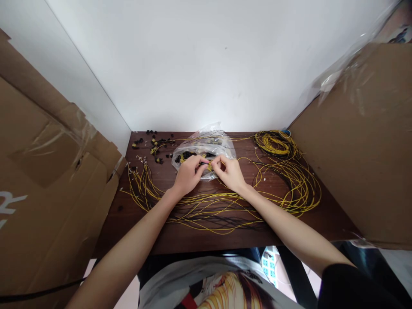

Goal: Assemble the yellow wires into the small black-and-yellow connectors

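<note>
Over the front of a clear plastic bag (227, 148) of small black and yellow parts, my two hands nearly touch at the fingertips. My left hand (190, 174) pinches a small dark piece between thumb and forefinger. My right hand (230, 172) is closed in a pinch close to a small yellow piece; what lies between its fingertips is too small to make out. Long yellow and black wires (209, 199) run across the table beneath my wrists and curve round at the right.
On the dark wooden table (193, 244), a coil of yellow wire (275, 143) lies at the back right. Small black and yellow parts (154, 148) are scattered at the back left. Cardboard boxes (41, 171) flank the table, with a white wall (199, 64) behind.
</note>
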Tool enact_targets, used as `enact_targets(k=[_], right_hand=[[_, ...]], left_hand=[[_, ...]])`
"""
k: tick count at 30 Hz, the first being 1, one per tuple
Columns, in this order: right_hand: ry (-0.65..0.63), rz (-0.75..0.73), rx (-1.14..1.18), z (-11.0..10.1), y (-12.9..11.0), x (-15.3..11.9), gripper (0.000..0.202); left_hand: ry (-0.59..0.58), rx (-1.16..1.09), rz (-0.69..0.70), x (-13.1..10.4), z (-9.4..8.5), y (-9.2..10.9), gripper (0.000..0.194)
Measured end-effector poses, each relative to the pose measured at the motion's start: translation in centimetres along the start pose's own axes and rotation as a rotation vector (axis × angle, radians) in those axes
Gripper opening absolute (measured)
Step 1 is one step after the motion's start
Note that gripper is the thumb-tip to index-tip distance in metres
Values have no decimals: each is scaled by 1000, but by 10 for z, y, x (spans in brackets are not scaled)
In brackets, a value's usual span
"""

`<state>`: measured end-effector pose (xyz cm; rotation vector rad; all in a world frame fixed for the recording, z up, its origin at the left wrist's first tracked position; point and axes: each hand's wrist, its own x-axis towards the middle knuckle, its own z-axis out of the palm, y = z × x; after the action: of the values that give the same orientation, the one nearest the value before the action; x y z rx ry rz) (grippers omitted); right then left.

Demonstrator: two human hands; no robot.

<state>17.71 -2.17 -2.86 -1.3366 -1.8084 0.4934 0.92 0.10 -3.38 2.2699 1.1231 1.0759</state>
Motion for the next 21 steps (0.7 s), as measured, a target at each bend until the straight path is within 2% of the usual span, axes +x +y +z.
enact_targets(k=[6,21], right_hand=[[23,7,26,0,-1,0,18],[-53,-18,-65,0,1,-2,15]], left_hand=[[-10,-19,-6,0,0,0,11],[-32,-11,28,0,0,0,12]])
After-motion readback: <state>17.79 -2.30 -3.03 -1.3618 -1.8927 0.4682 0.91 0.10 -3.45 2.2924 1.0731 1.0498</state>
